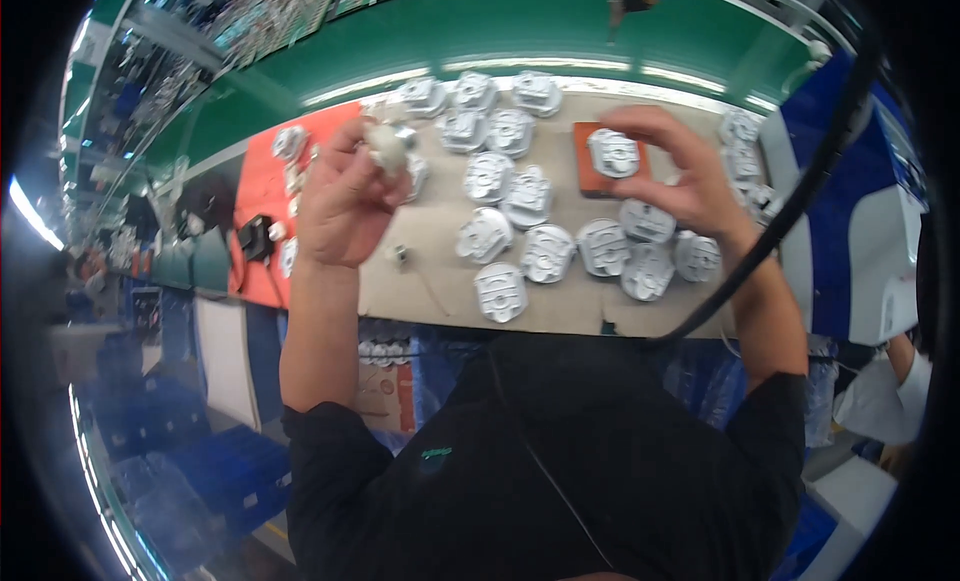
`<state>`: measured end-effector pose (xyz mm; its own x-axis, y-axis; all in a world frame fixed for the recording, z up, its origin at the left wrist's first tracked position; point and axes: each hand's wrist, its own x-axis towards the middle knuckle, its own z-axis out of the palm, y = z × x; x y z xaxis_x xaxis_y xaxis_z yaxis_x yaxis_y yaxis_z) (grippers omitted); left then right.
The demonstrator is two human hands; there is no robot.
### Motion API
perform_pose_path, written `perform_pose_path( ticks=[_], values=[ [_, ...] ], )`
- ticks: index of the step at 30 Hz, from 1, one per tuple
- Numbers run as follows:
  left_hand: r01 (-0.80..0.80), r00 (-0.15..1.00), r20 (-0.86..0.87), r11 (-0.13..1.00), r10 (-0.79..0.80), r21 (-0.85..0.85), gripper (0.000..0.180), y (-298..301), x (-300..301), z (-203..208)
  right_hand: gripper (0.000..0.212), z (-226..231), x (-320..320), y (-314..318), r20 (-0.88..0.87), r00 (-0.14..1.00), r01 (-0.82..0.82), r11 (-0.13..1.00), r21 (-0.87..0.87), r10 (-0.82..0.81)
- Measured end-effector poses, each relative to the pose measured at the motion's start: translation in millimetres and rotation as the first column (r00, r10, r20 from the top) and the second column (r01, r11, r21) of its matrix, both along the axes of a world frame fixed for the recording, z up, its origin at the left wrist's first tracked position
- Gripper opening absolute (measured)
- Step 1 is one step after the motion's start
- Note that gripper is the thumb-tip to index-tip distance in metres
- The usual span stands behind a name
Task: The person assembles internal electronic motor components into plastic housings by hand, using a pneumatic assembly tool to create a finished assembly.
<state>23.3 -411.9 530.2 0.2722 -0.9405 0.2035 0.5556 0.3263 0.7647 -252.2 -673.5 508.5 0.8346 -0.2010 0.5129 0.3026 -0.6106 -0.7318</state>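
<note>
My left hand (345, 196) is raised over the left part of the cardboard sheet (430, 281) and grips a small pale grey part (385, 146) between thumb and fingers. My right hand (685, 176) reaches to the brown block (585, 166) at the back and pinches a silver cast metal cover (613, 152) that sits on it. Several similar silver covers (520, 241) lie spread over the cardboard between and around both hands.
An orange mat (265, 186) with small parts and a black tool (255, 236) lies at the left. A green conveyor surface (500, 31) runs behind. A black cable (800, 196) crosses the right side. Blue and white bins (850, 241) stand at the right.
</note>
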Motion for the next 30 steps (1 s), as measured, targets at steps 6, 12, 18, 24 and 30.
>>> perform_pose_path(
  ticks=[6, 12, 18, 24, 30],
  values=[
    [0.220, 0.963, -0.175, 0.971, -0.202, 0.090, 0.021, -89.6, -80.1, -26.9, 0.050, -12.7, 23.7, 13.4, 0.155, 0.987, -0.067, 0.993, 0.097, 0.051],
    [0.239, 0.970, -0.112, 0.941, -0.218, 0.241, 0.027, -139.1, -104.7, -37.6, 0.032, -20.1, -2.2, -8.5, 0.022, 0.999, 0.012, 0.830, 0.557, -0.029],
    [-0.349, 0.347, 0.934, 0.913, -0.085, 0.212, 0.057, -166.2, -70.6, -43.5, 0.029, 12.9, -7.3, -42.6, -0.332, 0.875, 0.413, 0.901, 0.134, -0.352],
    [-0.306, -0.038, 0.962, 0.920, -0.269, 0.245, 0.053, -177.2, -80.1, -50.3, 0.029, 1.3, 6.9, -43.1, -0.419, 0.849, 0.110, 0.883, -0.457, -0.323],
    [-0.299, 0.065, 0.969, 0.922, -0.238, 0.247, 0.047, -177.2, -76.6, -58.0, 0.029, 0.8, 21.9, -39.9, -0.476, 0.822, 0.049, 0.871, -0.489, -0.313]
  ],
)
